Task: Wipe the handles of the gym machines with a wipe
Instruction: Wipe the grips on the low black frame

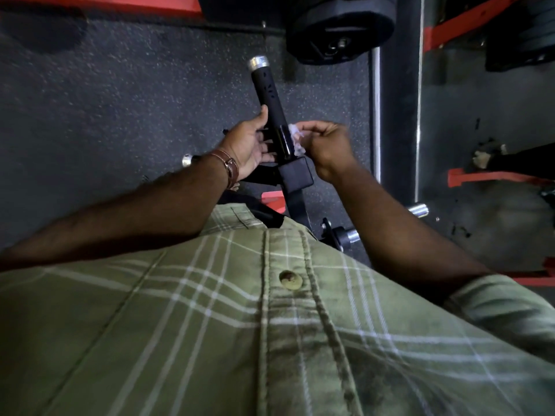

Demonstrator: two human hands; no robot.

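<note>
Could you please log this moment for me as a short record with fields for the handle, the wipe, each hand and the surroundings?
handle: black grip with a silver end cap, pointing away from the person
wipe: white, crumpled, against the handle's near end on its right side
left hand: thumb lies along the handle's left side, fingers straight, steadying it
right hand: pinches the wipe, slightly blurred
bracket: black block at the handle's base
surroundings: speckled dark floor, black weight plate, red frame parts
</note>
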